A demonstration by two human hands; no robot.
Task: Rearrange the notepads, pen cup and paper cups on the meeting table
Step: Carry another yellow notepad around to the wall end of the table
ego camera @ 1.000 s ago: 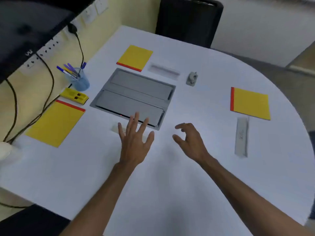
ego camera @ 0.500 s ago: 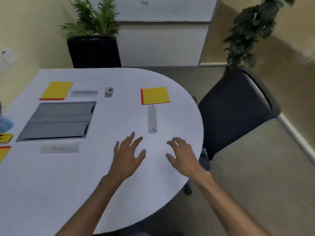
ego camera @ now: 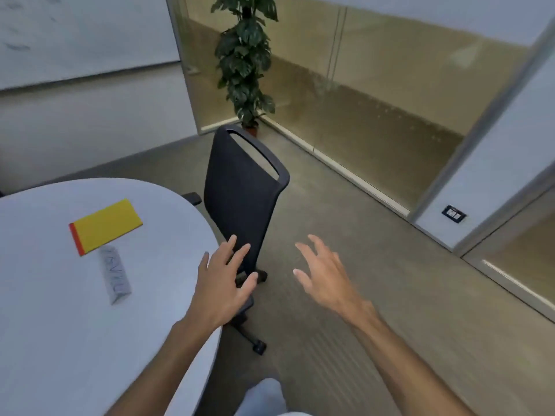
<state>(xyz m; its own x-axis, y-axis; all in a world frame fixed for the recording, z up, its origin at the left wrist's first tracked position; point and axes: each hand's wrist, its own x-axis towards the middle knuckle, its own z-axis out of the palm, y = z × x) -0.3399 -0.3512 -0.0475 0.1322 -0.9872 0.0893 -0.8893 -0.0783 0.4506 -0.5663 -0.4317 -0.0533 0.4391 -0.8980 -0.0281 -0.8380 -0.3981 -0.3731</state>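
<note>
1. At the left edge of view the white table (ego camera: 60,340) is cut off. Lettering on the folded card (ego camera: 115,274) is too blurred to read.
2. Count: one yellow notepad (ego camera: 105,226), one card, one black chair (ego camera: 240,199), one plant (ego camera: 244,55).
3. Notepad lies flat near the table's curved rim, long axis left to right, red binding end at the left. Card sits just beside its near edge.
4. Left hand (ego camera: 220,286) hovers over the table rim and right hand (ego camera: 326,277) over the floor. Both are spread wide, holding nothing.

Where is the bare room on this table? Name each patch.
Bare: the wide near stretch of table this side of the name card, left of the left hand; also the far strip beyond the yellow notepad. Crowded only where card meets notepad.
</note>
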